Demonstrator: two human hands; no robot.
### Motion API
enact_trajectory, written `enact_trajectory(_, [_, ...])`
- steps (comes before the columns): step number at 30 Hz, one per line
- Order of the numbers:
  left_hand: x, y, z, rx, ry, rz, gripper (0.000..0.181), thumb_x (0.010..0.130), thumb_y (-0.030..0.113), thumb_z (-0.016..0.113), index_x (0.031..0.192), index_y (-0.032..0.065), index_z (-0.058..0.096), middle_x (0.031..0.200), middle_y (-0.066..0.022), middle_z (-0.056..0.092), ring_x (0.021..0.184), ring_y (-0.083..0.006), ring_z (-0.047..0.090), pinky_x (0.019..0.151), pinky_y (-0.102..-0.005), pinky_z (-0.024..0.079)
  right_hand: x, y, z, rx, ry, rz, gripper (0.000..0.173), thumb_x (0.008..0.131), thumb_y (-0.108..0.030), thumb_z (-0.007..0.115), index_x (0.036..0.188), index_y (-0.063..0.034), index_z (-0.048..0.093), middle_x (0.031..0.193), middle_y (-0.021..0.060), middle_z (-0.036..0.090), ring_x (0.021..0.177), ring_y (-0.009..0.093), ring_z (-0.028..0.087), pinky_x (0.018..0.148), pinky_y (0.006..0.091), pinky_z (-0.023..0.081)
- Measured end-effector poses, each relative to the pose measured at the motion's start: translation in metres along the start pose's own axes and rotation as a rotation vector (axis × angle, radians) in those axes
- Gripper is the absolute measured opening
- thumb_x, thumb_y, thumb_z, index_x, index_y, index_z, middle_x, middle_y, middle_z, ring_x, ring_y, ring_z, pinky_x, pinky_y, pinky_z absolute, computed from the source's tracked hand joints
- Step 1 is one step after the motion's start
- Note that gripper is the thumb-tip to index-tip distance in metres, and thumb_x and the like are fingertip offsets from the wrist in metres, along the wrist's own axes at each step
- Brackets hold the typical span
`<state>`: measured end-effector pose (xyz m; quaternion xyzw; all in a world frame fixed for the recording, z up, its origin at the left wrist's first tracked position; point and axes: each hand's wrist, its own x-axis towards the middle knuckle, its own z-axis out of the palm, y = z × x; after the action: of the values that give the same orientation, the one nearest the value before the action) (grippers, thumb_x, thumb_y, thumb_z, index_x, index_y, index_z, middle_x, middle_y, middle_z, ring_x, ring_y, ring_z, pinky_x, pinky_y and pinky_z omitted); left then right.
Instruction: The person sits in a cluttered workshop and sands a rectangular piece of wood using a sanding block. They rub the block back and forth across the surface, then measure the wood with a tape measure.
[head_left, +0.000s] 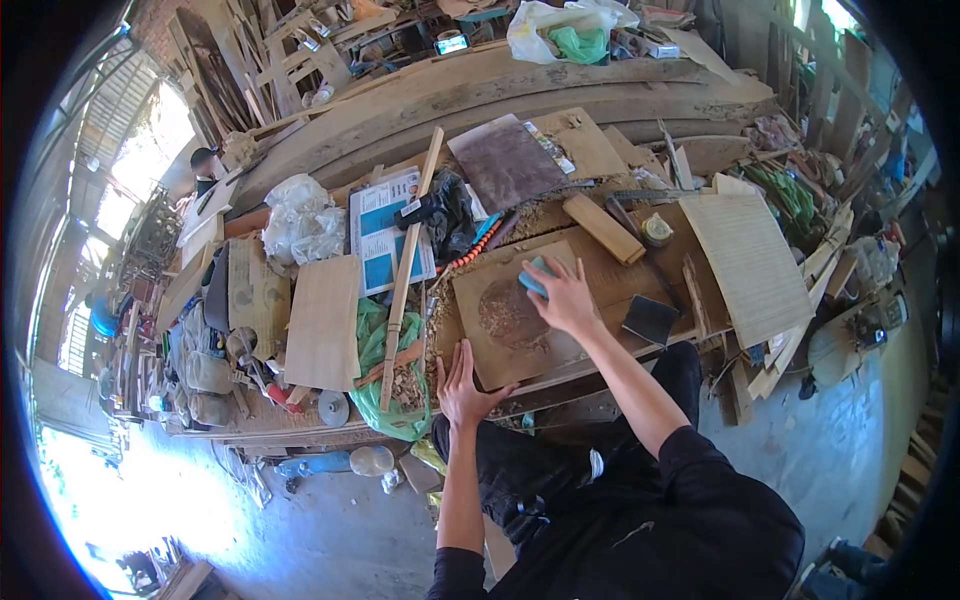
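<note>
A square wooden panel (480, 300) with a round, darker area (510, 315) strewn with wood shavings lies on the workbench before me. My right hand (564, 300) grips a light-blue block (535, 276) over the panel's upper right part; the block's underside is hidden. My left hand (466, 390) rests with spread fingers at the panel's lower left edge, with nothing seen in it. To the right of the panel are a wooden block (604, 228), a roll of tape (657, 229) and a dark square sheet (650, 320).
Left of the panel, a long wooden strip (409, 270) crosses a green plastic bag (390, 405). Thin wooden boards (322, 322) lie farther left, and another pale board (750, 262) lies at right. A dark flat sheet (508, 161) lies behind. A person (204, 166) is at the far left.
</note>
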<state>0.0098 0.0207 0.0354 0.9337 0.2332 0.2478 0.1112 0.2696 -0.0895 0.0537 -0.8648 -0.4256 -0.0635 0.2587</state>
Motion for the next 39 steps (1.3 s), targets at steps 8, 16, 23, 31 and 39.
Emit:
enact_trajectory(8, [-0.010,-0.023,0.013,0.033,0.012,0.013,0.128,0.061,0.066,0.094,0.159,-0.0021,0.046,0.148,-0.0208,0.065,0.145,-0.0285,0.058,0.130,-0.0554,0.030,-0.082,-0.074,-0.009,0.317,-0.304,-0.620,0.062,0.096,-0.036,0.074,0.156,-0.0321,0.057,0.160,0.0141,0.053,0.149,0.039,0.047,0.130,0.0580,0.029])
enact_trajectory(16, [-0.003,0.000,-0.007,-0.005,-0.040,-0.041,0.128,0.061,0.062,0.095,0.160,-0.0024,0.045,0.150,-0.0220,0.064,0.147,-0.0276,0.056,0.132,-0.0523,0.027,-0.028,-0.036,-0.020,0.140,-0.180,-0.112,0.059,0.097,-0.034,0.073,0.154,-0.0280,0.059,0.160,0.0152,0.053,0.150,0.039,0.047,0.130,0.0568,0.030])
enact_trajectory(23, [-0.008,-0.015,0.012,0.012,-0.030,-0.019,0.126,0.066,0.073,0.088,0.157,-0.0037,0.048,0.150,-0.0214,0.064,0.147,-0.0275,0.056,0.131,-0.0556,0.027,-0.074,-0.063,-0.013,0.301,-0.339,-0.653,0.062,0.097,-0.037,0.073,0.156,-0.0315,0.057,0.157,0.0139,0.055,0.148,0.036,0.050,0.130,0.0573,0.029])
enact_trajectory(31, [-0.003,-0.002,-0.004,0.018,-0.046,-0.034,0.137,0.061,0.071,0.092,0.162,-0.0039,0.040,0.152,-0.0219,0.062,0.147,-0.0281,0.055,0.132,-0.0524,0.025,-0.029,0.017,-0.033,0.085,-0.114,-0.002,0.062,0.098,-0.037,0.072,0.158,-0.0307,0.054,0.161,0.0153,0.052,0.152,0.038,0.045,0.127,0.0565,0.034])
enact_trajectory(39, [-0.003,-0.005,-0.006,-0.024,-0.094,-0.045,0.139,0.061,0.071,0.091,0.165,-0.0018,0.036,0.156,-0.0225,0.058,0.151,-0.0309,0.050,0.133,-0.0571,0.020,-0.076,-0.019,-0.033,0.130,-0.266,-0.464,0.074,0.099,-0.049,0.071,0.165,-0.0331,0.043,0.170,0.0182,0.038,0.159,0.039,0.033,0.132,0.0577,0.025])
